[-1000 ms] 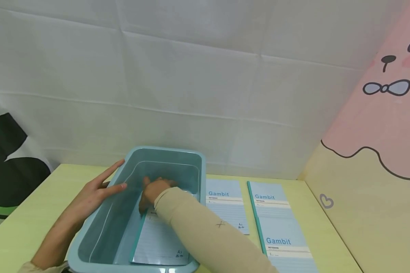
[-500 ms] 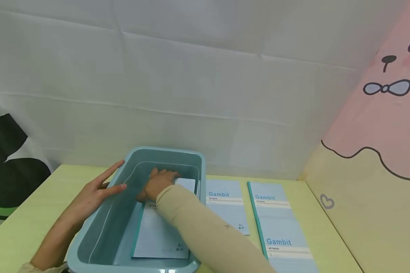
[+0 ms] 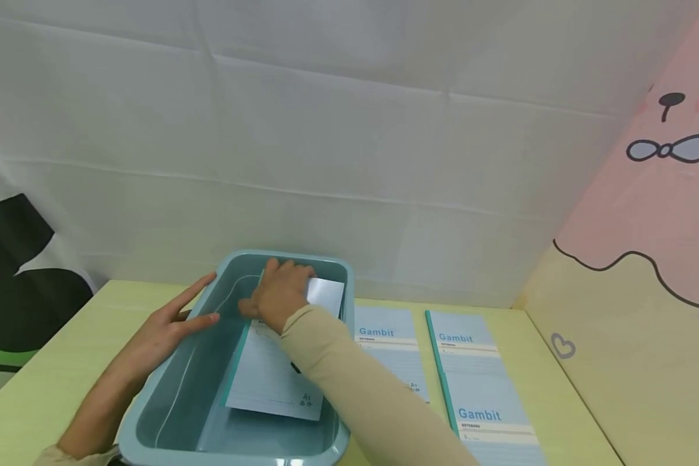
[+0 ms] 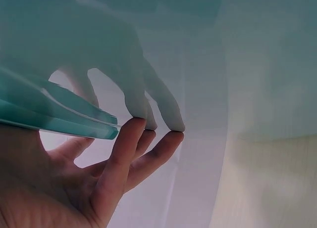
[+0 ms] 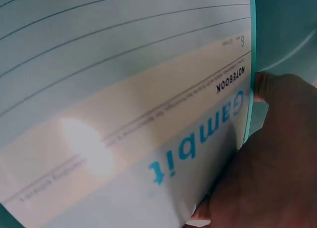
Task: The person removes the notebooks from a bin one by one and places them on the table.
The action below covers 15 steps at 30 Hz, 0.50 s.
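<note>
A light blue plastic basin (image 3: 256,437) stands on the table. My right hand (image 3: 282,291) reaches into it and grips the top end of a notebook (image 3: 276,382) with a teal spine. That notebook is tilted, its top end higher than its bottom. In the right wrist view its "Gambit" cover (image 5: 124,104) appears upside down, with a finger at the spine edge. My left hand (image 3: 160,336) is at the basin's left side, fingers spread. The left wrist view shows its fingertips (image 4: 171,136) touching the shiny basin wall (image 4: 198,50), where they are mirrored.
Right of the basin lies a notebook (image 3: 384,343), partly behind my right sleeve (image 3: 373,388). Farther right are two more, a back notebook (image 3: 463,336) and a front notebook (image 3: 495,414). A white cloth (image 3: 326,162) hangs behind the table (image 3: 559,388).
My right hand has moved up and toward the basin's far end with the notebook. The notebook's bottom edge has come away from the near wall. The left hand has stayed in place.
</note>
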Tool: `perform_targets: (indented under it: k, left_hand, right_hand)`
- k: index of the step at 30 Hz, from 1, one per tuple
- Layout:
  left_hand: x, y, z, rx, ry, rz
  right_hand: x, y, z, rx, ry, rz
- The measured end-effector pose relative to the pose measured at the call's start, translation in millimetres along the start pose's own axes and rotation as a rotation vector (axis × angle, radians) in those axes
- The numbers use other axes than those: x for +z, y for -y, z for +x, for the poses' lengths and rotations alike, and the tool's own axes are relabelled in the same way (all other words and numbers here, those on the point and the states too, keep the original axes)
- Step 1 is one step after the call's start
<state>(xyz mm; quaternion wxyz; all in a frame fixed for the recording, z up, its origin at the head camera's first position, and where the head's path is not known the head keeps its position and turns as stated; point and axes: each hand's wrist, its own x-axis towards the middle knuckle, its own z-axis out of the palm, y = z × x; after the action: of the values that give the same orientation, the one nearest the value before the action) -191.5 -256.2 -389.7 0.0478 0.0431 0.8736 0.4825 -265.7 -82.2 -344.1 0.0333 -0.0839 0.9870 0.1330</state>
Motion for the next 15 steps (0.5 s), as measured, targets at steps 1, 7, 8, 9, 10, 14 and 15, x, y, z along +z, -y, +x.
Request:
perform_targets:
  k: [1,7,8,9,10,14,15]
  left_hand:
    - [0.5,-0.3,0.4,0.001,0.002,0.000]
    - [1.9,-1.8,2.5,-0.008,0.005,0.012]
    - [1.9,-1.8,2.6,-0.011,0.004,0.018]
    - [1.9,-1.8,2.5,-0.014,0.003,0.021]
    - [1.8,-1.8,2.2,-0.017,0.002,0.024]
    - [2.3,-1.9,1.4,-0.024,-0.007,0.037]
    - [2.7,-2.0,1.5,-0.024,-0.010,0.039]
  right_hand:
    - [-1,-3,-0.3,-0.002,-0.025,0.006]
    - [-12,-19,2.8,0.003,-0.138,0.076]
    - [-15,-23,2.1,0.003,-0.153,0.099]
    - [-19,-27,0.7,0.000,-0.167,0.130]
    - [-23,-32,-0.5,-0.006,-0.177,0.160]
    - [-43,-50,-7.2,-0.033,-0.204,0.285]
    - [-47,-55,-8.4,-0.041,-0.201,0.308]
